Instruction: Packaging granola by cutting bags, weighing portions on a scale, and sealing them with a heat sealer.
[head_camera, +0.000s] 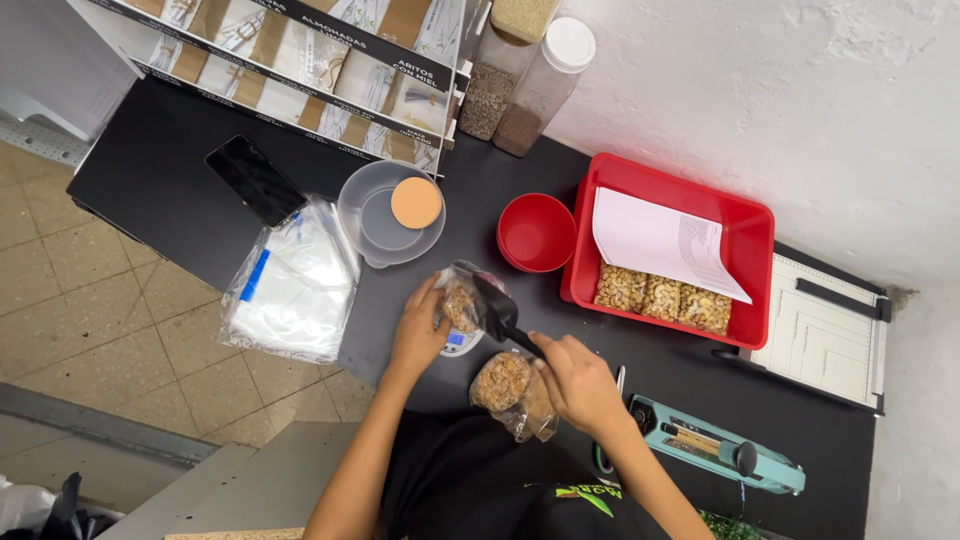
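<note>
1. Small clear bag of nuts (461, 303) at centre frame, standing on a small scale (459, 341) and gripped on its left side by the left hand (418, 335), fingers curled around it.
2. Right hand (578, 383) just right of and below centre, closed around the handle of a black scoop (497, 306), with the scoop's bowl at the open mouth of the bag.
3. Second filled bag of nuts (512, 390) lying on the black tabletop (170, 170) just below the scale, touching the right hand's near side.
4. Red bowl (536, 232) above the hands; red tray (672, 245) to its right, holding a row of nut packs (664, 297) partly covered by a white printed sheet (661, 243).
5. Clear plastic bowl (391, 212) with a round tan lid (416, 202) upper centre; stack of clear empty bags (293, 282) at left, overhanging the tabletop edge; dark phone (256, 180) beside it.
6. Display rack of labelled brown and white packets (300, 60) along the top; two jars (525, 85) of seeds right of it, one cut off by the frame.
7. Teal sealer (715, 444) lower right, paper trimmer (825, 335) at right edge.
8. Scale's display mostly hidden under the bag; scoop's contents not discernible.
</note>
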